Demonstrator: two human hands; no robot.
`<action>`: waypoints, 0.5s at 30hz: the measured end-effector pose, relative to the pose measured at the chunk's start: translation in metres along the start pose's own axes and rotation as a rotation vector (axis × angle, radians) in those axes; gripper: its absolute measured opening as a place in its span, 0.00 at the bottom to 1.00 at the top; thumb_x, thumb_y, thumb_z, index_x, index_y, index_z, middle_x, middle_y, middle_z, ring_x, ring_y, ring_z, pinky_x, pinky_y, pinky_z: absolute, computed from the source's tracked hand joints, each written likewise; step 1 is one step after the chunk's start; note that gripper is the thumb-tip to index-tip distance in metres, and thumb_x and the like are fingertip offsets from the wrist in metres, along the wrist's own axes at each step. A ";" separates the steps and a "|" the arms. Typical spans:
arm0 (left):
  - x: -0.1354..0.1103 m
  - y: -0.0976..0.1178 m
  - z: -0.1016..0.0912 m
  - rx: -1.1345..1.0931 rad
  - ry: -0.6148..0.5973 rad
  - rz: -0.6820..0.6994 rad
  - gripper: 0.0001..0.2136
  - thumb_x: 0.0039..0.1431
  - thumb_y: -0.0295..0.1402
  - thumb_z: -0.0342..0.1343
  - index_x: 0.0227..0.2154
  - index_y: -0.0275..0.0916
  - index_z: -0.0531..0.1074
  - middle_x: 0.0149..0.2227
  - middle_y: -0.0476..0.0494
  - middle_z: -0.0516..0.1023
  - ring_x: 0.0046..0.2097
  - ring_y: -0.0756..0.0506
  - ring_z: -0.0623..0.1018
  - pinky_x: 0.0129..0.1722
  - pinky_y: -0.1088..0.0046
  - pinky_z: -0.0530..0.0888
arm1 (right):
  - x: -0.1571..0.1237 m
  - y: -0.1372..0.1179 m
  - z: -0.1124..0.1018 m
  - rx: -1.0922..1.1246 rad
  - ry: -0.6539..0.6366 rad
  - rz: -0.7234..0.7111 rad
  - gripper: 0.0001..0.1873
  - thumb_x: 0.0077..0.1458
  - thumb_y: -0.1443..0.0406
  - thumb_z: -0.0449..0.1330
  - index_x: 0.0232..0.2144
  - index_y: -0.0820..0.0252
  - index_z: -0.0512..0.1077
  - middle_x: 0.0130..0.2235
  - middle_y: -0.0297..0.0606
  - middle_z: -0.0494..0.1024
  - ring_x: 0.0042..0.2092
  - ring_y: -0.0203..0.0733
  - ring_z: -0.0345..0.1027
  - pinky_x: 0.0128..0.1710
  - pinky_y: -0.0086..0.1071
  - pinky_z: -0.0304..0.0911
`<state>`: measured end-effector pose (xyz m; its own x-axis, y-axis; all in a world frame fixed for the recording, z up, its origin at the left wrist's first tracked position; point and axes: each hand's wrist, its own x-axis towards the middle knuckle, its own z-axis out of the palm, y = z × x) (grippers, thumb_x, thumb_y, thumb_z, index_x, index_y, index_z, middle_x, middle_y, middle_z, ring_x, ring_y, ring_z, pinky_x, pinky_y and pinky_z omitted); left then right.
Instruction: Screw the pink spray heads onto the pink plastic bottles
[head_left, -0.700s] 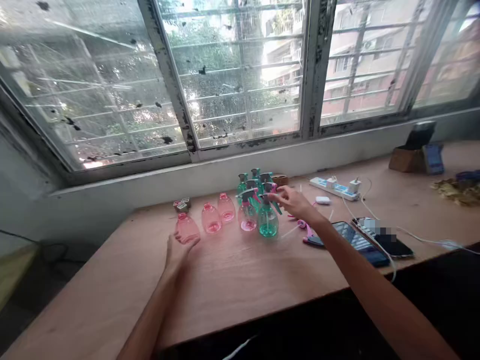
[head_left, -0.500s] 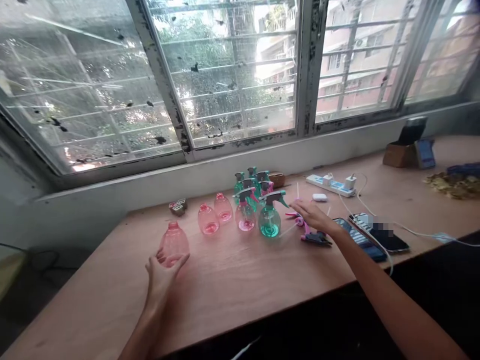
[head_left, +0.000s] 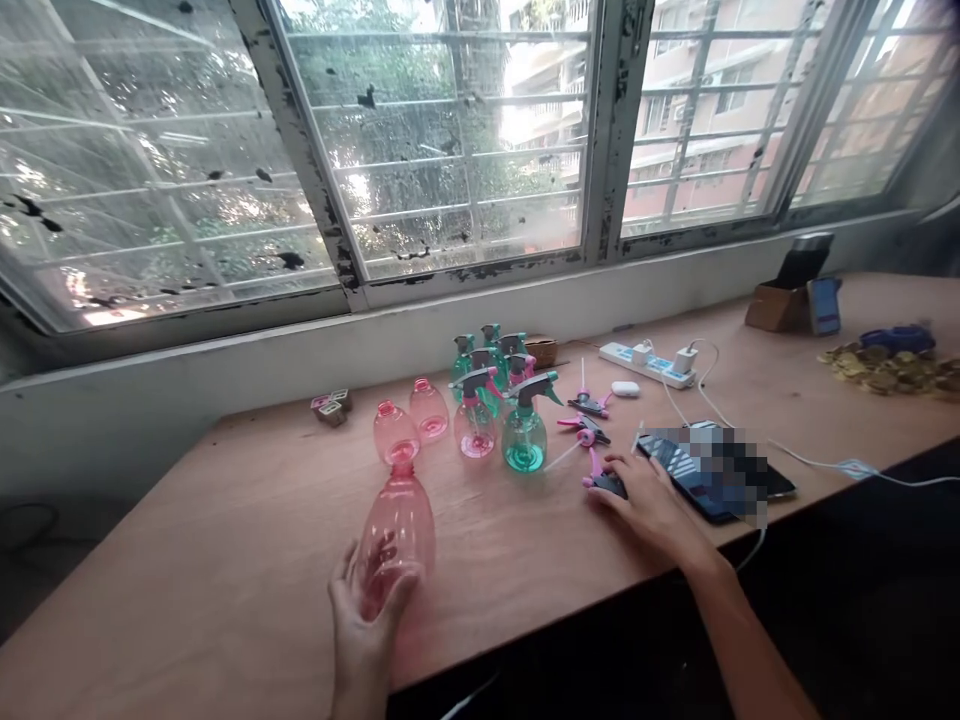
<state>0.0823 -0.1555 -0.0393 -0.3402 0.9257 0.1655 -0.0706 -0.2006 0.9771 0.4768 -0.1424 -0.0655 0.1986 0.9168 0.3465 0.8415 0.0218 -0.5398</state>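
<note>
Left hand point(head_left: 366, 615) wraps the nearest pink bottle point(head_left: 403, 520) low, at seven o'clock; right hand point(head_left: 651, 497) arches over a spray head point(head_left: 607, 484) at four, grip unclear. Best squeeze lightly, keeping the bottle upright.

The left hand point(head_left: 367, 610), at 7 o'clock, is bare and slim, with a smooth, tapering thumb point(head_left: 400, 597) and slender fingers point(head_left: 341, 572) that are partly hidden. Below it the left wrist point(head_left: 361, 685) is bare and narrow, cut off by the bottom edge. The right hand point(head_left: 656, 505), at 4 o'clock, is bare too, thin-fingered and flat-backed. The right forearm point(head_left: 746, 630) is bare and lean, smooth in outline, broadening toward the lower edge between 4 and 5 o'clock. Fingernails are too small to make out.
</note>
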 end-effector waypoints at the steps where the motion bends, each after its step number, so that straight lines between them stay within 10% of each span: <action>1: -0.001 0.001 0.006 -0.030 0.026 -0.002 0.44 0.45 0.57 0.77 0.58 0.42 0.65 0.60 0.36 0.74 0.55 0.43 0.77 0.50 0.73 0.77 | -0.007 -0.007 0.002 0.093 0.053 0.019 0.21 0.62 0.48 0.62 0.45 0.58 0.79 0.54 0.51 0.81 0.60 0.63 0.72 0.67 0.61 0.54; 10: -0.029 0.013 0.049 -0.166 0.022 -0.123 0.40 0.54 0.61 0.68 0.63 0.44 0.67 0.53 0.40 0.78 0.49 0.41 0.80 0.43 0.71 0.79 | -0.054 -0.080 -0.011 1.351 0.734 0.433 0.29 0.63 0.39 0.60 0.44 0.57 0.80 0.45 0.42 0.85 0.48 0.47 0.79 0.52 0.42 0.72; 15: -0.040 0.016 0.057 -0.153 -0.060 -0.189 0.45 0.53 0.63 0.67 0.66 0.38 0.67 0.40 0.41 0.80 0.40 0.42 0.79 0.36 0.73 0.79 | -0.052 -0.091 -0.035 1.651 0.612 0.613 0.22 0.58 0.43 0.68 0.41 0.53 0.80 0.36 0.37 0.84 0.35 0.41 0.78 0.28 0.29 0.71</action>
<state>0.1487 -0.1774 -0.0222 -0.2512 0.9679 -0.0061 -0.2704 -0.0641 0.9606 0.4080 -0.2062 -0.0075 0.6925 0.7014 -0.1687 -0.6106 0.4453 -0.6549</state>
